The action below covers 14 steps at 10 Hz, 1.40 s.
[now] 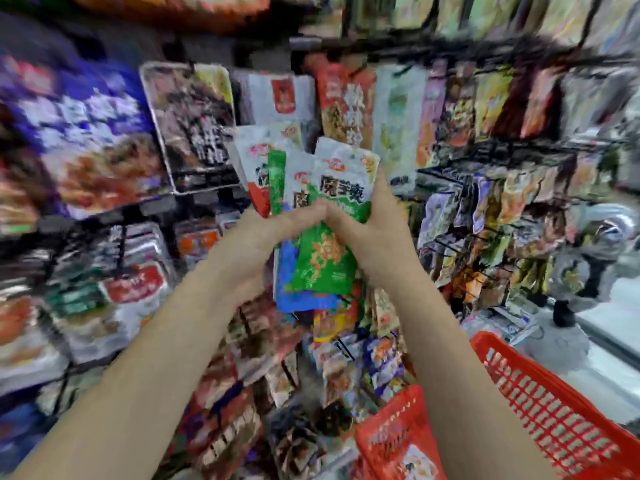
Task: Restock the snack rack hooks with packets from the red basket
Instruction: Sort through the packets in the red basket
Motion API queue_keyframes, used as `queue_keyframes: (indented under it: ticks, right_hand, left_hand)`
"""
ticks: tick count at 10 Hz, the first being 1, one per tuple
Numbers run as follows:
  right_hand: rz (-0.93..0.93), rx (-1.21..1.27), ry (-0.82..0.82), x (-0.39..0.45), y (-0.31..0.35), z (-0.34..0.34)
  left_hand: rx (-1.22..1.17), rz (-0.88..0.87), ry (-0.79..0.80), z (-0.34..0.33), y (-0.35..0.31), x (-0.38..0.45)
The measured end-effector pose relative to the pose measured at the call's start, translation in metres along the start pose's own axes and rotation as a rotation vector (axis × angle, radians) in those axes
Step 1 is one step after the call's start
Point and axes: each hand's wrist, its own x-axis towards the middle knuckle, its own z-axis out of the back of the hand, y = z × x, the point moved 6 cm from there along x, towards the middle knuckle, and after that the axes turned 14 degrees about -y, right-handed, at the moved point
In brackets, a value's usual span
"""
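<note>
Basket [540, 393] of red plastic is being kept low at the right, beside the right forearm, apparently so that more stock can be reached without stepping away; at least one packet is lying in it, though blur is hiding how many. Above it, a fanned bundle of packets [311, 209] is being held up between the two hands in front of the rack. The bundle is being gripped by the left hand [266, 233] from the left side, fingers curled round its middle, probably to keep the fan from slipping. The front white-and-green packet [343, 181] is being pinched by the right hand [367, 223], thumb across its face, as though it is being peeled off the bundle for hanging. The tops of the packets are being kept upward, which should suit the hanging holes, although no hole can be made out. Beyond the hands, the snack rack [450, 161] is being faced squarely; its hooks are already crowded with hanging packets, and which hook is meant cannot be told.
</note>
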Motion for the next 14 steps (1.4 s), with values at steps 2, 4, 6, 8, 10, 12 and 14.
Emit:
queue_keyframes:
  ticks: [2, 4, 6, 8, 10, 12, 14]
  right_hand:
    - [0.077, 0.223, 0.018, 0.016, 0.113, -0.085]
    - [0.112, 0.519, 0.078, 0.020, 0.201, -0.169]
    - [0.353, 0.560, 0.022, 0.029, 0.264, -0.221]
    - [0.286, 0.505, -0.132, 0.065, 0.275, -0.226]
    - [0.327, 0.485, -0.267, 0.098, 0.287, -0.208]
    - [0.398, 0.411, -0.260, 0.124, 0.292, -0.209]
    - [0.282, 0.346, -0.141, 0.146, 0.280, -0.223]
  left_hand:
    - [0.115, -0.291, -0.162, 0.111, -0.123, -0.026]
    - [0.069, -0.406, -0.369, 0.217, -0.221, -0.063]
    - [0.028, -0.542, -0.489, 0.267, -0.289, -0.110]
    - [0.046, -0.552, -0.407, 0.257, -0.314, -0.108]
    - [0.072, -0.554, -0.408, 0.233, -0.329, -0.084]
    - [0.050, -0.528, -0.368, 0.208, -0.332, -0.071]
    - [-0.018, -0.507, -0.352, 0.203, -0.329, -0.062]
